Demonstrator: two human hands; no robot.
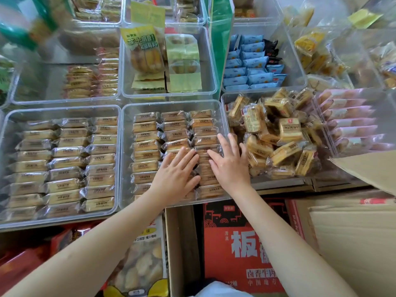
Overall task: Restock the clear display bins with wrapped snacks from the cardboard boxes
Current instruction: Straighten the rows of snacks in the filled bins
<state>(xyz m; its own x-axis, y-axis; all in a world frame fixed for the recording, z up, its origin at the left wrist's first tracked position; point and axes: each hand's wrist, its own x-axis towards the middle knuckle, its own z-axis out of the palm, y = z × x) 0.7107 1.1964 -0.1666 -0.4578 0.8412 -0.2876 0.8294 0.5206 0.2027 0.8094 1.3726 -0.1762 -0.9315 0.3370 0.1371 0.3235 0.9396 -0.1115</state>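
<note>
Red cardboard box point(242, 243) at bottom centre, below the shelf edge; plain brown box point(353, 239) to its right. Above: centre clear bin point(171, 105) with wrapped snacks point(147, 136) in three neat rows, bin to its left point(62, 110) packed the same way, bin to its right point(225, 97) a loose heap of similar packs. Left hand point(176, 174) flat, fingers straight, lying on the centre bin's snacks, gripping nothing. Right hand point(230, 162) same, flat on the right-hand row, by the bin wall.
</note>
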